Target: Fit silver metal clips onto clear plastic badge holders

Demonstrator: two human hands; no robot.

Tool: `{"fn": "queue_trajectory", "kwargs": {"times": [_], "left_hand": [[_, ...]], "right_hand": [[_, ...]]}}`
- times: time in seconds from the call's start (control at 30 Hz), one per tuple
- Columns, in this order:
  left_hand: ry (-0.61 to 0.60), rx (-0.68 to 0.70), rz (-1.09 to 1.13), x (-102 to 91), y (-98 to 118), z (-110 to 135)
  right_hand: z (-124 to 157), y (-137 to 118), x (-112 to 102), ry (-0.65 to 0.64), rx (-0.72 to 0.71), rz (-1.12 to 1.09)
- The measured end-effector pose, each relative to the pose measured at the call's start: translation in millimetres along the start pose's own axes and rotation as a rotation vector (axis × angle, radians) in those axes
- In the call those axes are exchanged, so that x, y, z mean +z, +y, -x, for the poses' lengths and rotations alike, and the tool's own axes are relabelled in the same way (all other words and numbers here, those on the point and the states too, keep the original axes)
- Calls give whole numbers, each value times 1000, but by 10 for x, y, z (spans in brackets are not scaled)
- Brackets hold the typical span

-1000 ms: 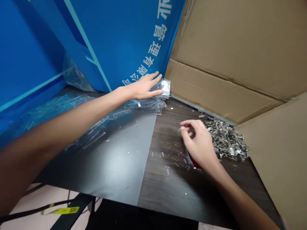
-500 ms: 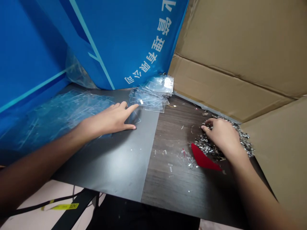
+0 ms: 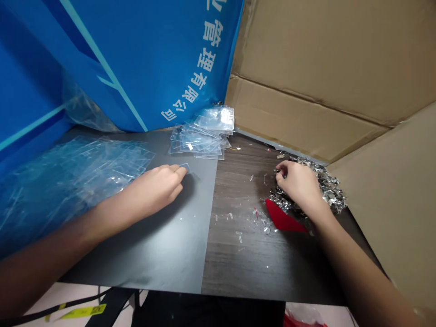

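From here I see my left hand (image 3: 160, 184) palm-down, pinching a clear sleeve (image 3: 185, 166); right hand (image 3: 301, 181) curled, metal clips (image 3: 332, 190) beside it, grip unclear.

Head view looks down, seemingly near the table (image 3: 245, 272).

table (image 3: 166, 254) — clear sleeves (image 3: 200, 138), metal clips (image 3: 335, 200)

The left grip (image 3: 161, 184) and right grip (image 3: 299, 181) are bare, slim-fingered hands; the bare forearms (image 3: 347, 254) taper to narrow wrists (image 3: 318, 210).
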State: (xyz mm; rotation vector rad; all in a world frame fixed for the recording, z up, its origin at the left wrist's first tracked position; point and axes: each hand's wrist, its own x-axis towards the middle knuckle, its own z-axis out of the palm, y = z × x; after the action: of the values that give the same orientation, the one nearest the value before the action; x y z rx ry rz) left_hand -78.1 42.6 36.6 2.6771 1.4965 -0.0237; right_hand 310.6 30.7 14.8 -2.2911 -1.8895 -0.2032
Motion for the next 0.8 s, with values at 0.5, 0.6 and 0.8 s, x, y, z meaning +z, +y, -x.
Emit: {"fn": "queue_trajectory", "kwargs": {"times": [0.5, 0.6, 0.8], "left_hand": [[135, -78, 1615, 159, 484, -10], [76, -72, 1713, 179, 500, 8], [21, -77, 1793, 162, 523, 19]], "right_hand": [[36, -33, 85, 150, -83, -145], [71, -78, 60, 171, -67, -121], [116, -144, -7, 176, 3, -84]]}}
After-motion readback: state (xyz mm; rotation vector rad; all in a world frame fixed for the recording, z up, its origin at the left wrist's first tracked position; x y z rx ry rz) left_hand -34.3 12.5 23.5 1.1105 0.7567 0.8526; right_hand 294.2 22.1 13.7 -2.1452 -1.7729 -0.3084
